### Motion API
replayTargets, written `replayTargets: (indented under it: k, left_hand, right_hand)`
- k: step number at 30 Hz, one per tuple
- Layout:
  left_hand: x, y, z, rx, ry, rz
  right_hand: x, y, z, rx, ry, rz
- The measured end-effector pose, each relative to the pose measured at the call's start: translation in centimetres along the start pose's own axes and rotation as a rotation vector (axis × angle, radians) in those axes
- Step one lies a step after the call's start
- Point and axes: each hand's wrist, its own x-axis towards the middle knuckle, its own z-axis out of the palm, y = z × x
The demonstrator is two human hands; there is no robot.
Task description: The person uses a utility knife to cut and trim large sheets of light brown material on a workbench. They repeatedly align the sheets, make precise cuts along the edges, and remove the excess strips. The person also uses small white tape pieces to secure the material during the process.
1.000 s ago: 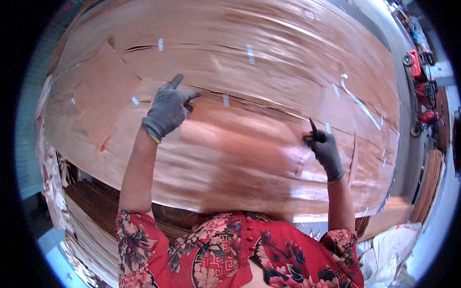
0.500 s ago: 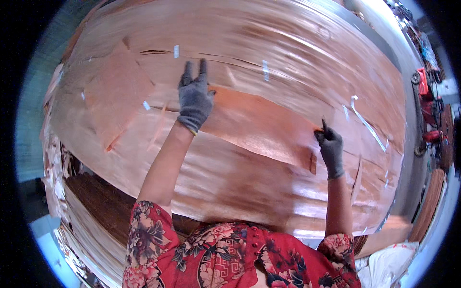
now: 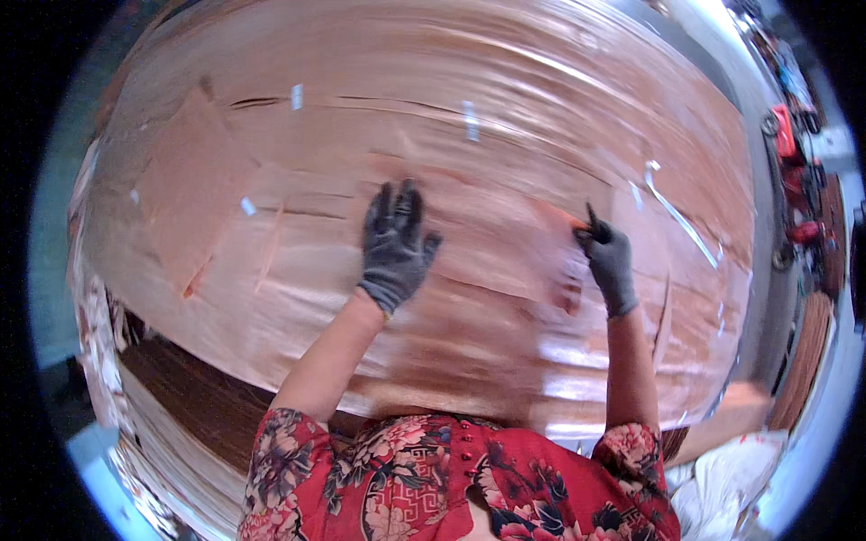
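My left hand [image 3: 395, 248], in a grey work glove with dark fingers, lies flat with fingers outstretched on the left part of a reddish-brown strip of wood veneer [image 3: 487, 225]. My right hand [image 3: 609, 261], gloved the same way, pinches the strip's far right corner, its index finger pointing up. The strip's right end is smeared by motion. Under both hands spreads a large veneer sheet [image 3: 469, 352] with long cracks and wrinkles. To the left, a squarish veneer patch [image 3: 194, 189] lies on that sheet.
Small pale tape pieces [image 3: 470, 121] dot the sheet. A long white tape strip [image 3: 681, 216] lies at the right. More veneer is stacked [image 3: 180, 388] below the left edge. Beyond the right edge, a red wheeled machine [image 3: 794, 171] stands on the floor.
My left hand has come nearer to me and slightly right, from the strip's far left end onto its surface. My right hand has shifted slightly left and away, still at the corner.
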Motion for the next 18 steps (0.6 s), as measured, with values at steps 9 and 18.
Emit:
replayTargets:
  k: [9,18]
  left_hand:
    - [-0.1,-0.2,-0.6,0.062,-0.126,-0.004]
    - [-0.5,-2.9,-2.0,-0.092,-0.074,-0.015]
  right_hand:
    - [-5.0,-6.4,3.9,0.313,-0.175,-0.248]
    - [-1.9,-4.4,8.2,0.476,-0.338,0.12]
